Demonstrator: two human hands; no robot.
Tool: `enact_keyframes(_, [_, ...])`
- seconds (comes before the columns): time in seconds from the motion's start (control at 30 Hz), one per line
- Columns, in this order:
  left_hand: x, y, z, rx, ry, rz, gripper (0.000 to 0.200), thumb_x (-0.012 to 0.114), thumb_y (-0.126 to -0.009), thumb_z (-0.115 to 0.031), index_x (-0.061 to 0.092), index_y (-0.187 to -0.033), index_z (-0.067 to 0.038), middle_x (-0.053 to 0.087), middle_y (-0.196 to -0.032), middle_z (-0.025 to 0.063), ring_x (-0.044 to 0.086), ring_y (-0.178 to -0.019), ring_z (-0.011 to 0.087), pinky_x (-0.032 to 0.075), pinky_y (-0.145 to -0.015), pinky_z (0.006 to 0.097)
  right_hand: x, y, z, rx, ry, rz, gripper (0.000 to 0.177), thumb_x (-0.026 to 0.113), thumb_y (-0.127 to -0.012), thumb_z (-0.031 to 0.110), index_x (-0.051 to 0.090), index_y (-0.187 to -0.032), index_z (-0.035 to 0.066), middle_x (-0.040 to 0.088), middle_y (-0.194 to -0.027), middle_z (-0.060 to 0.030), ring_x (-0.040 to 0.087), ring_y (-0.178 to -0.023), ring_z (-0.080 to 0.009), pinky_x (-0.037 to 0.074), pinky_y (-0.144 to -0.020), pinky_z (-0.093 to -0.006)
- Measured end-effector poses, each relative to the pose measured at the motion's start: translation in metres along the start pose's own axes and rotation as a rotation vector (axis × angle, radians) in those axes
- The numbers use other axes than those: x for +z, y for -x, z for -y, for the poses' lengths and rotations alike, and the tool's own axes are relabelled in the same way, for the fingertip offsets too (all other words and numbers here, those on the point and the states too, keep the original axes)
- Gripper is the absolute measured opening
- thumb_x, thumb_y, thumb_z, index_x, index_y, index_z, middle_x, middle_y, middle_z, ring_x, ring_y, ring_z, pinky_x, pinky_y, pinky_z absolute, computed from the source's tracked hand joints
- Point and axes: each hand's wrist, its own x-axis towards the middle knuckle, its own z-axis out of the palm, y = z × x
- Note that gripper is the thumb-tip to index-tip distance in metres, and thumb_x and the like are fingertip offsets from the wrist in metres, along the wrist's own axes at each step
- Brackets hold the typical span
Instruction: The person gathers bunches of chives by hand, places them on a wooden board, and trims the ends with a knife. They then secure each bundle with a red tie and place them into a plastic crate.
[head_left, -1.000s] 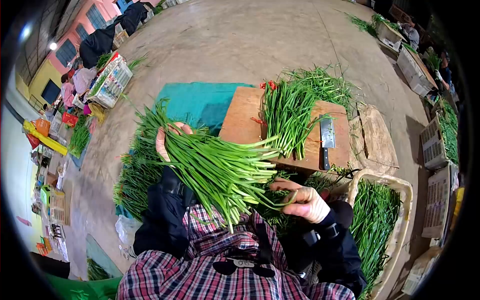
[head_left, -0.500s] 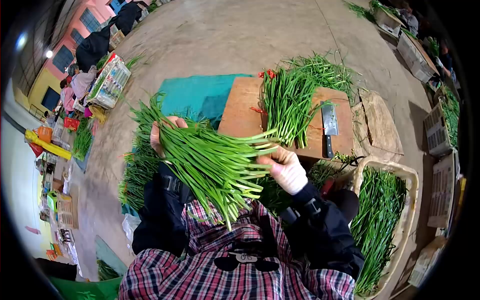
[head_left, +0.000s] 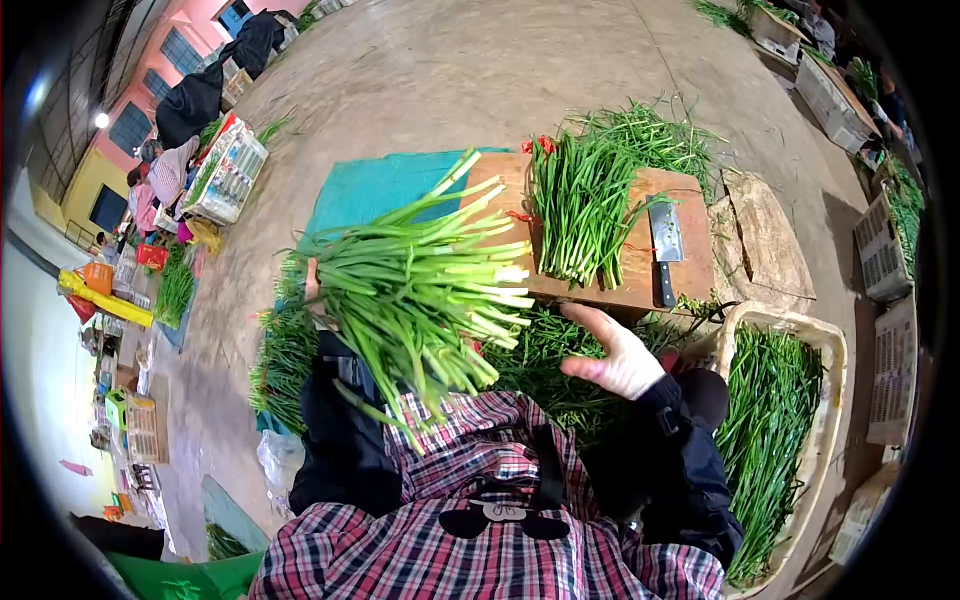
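Chives (head_left: 430, 290): a fanned bunch, held up in front of the person's shirt (head_left: 480, 430), leaves toward the left hand (head_left: 313, 282) and pale cut ends toward the right; some stalks hang lower and reach over the shirt.
Left hand: closed around the leafy part, mostly hidden by it; only a strip of fingers shows.
Right hand (head_left: 622, 362): has come away from the pale ends and opened, thumb and fingers spread, holding nothing; the bunch now seems to rest in the left hand's grip alone.
Desk (head_left: 698, 268): its near edge lies just beyond the right fingertips; the bunch's upper stalks reach past its left side.
Second bunch (head_left: 585, 215): lies across the desk, a red tie (head_left: 543, 145) by its far end.
Knife (head_left: 666, 235): flat on the desk's right part, handle toward the near edge, near the right hand.
Crate (head_left: 834, 380): filled with greens (head_left: 770, 430), its rim on the right forearm's outer side, which probably limits outward swing.
Room: a gap parts the right hand from the held ends, with more greens (head_left: 560, 370) below.
Cloth (head_left: 350, 195): teal, beyond the left hand.
Pile (head_left: 285, 350): beside the left forearm.
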Motion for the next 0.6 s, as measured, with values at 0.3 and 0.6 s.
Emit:
enact_keyframes(0.3, [-0.007,0.015,0.008,-0.028,0.034,-0.014,0.039,0.046,-0.097,-0.033,0.055,-0.12,-0.003,0.057,-0.122,0.0138,0.053,-0.114,0.029,0.038,-0.103,0.0495,0.064,-0.037,0.004,0.094,-0.971,-0.303,0.03,0.067,-0.085,0.018,0.062,-0.11,0.001,0.065,-0.096,-0.0034,0.06,-0.088,-0.0125,0.048,-0.082,-0.0284])
enact_keyframes(0.6, [-0.015,0.016,0.011,-0.043,0.056,-0.007,0.04,0.046,-0.096,-0.033,0.054,-0.122,-0.003,0.056,-0.124,0.0141,0.053,-0.115,0.0291,0.038,-0.102,0.05,0.092,-0.036,0.026,0.184,-1.152,-0.195,0.043,0.067,-0.086,0.032,0.06,-0.113,-0.001,0.064,-0.1,-0.0055,0.057,-0.089,-0.0111,0.043,-0.083,-0.0265])
